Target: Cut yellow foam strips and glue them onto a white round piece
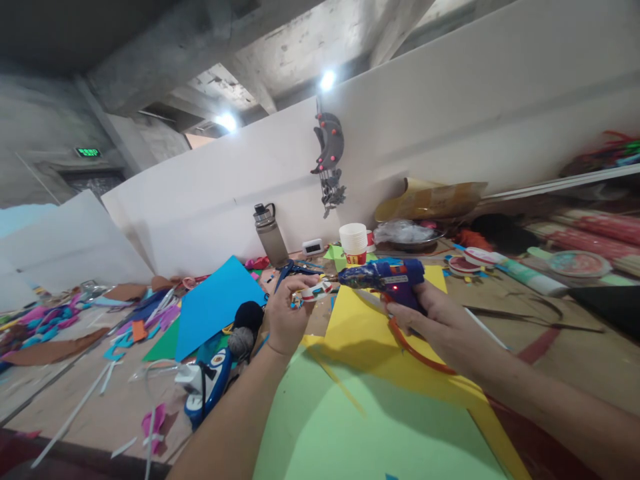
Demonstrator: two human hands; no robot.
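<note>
Head view: left grip [290, 313] pinched on a red-edged white paper piece [318, 291], raised over the worktop [45, 393]; right grip [437, 317] wrapped round a blue hot-glue gun [390, 275], pointed at it. Looks mid-gluing; can't tell what's stuck or left.

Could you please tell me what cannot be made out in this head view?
All in the head view:
Glue gun: its handle is partly hidden by the right hand.
Small red-and-white piece: partly covered by the left hand; whether the gun touches it is unclear.
Gun's label: print too small.
White device: display too small to read.
Light green sheet: cut off by the bottom edge.
</note>
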